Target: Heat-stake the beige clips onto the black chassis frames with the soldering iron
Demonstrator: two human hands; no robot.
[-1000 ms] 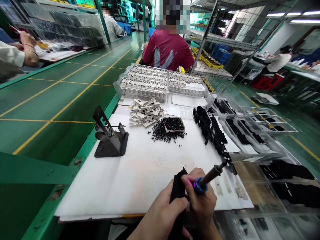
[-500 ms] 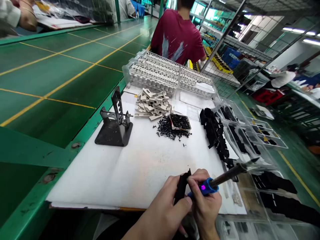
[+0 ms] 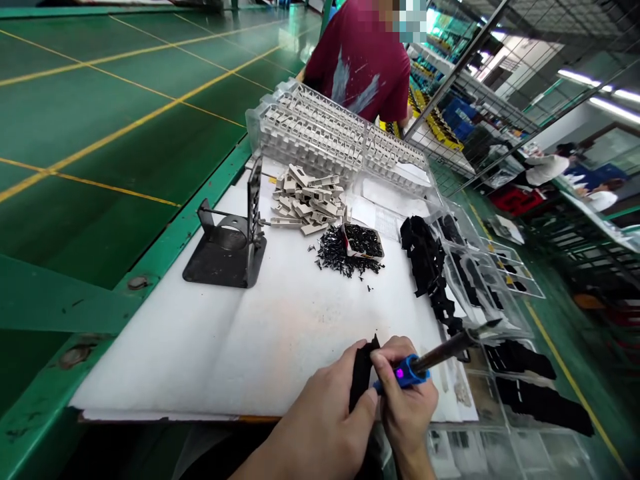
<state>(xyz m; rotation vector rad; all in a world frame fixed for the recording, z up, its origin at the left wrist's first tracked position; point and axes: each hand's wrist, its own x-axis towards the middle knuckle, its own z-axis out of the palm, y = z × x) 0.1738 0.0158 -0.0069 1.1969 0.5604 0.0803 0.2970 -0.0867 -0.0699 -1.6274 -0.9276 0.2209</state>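
Near the front edge of the white work surface, my left hand point(image 3: 333, 413) is closed around a narrow black part point(image 3: 362, 375), which stands nearly upright. Close beside it, my right hand point(image 3: 407, 400) holds a soldering iron point(image 3: 411, 371) by its blue handle, with the metal tip pointing right and away from the black part. The right thumb and forefinger also touch the upper edge of the black part. Beyond the hands, a small box point(image 3: 364, 241) of tiny black pieces sits amid a loose pile of the same pieces point(image 3: 333, 253).
A black metal stand point(image 3: 225, 257) is at the left. Beige parts point(image 3: 307, 200) lie heaped behind the box, before clear trays point(image 3: 310, 137) of beige parts. Black parts point(image 3: 430, 267) and more trays line the right. A person in a red shirt point(image 3: 360, 63) is beyond.
The camera view has shifted slightly, so the stand and trays appear moved. Both hands keep their hold on the black part and the iron, with little change in pose.
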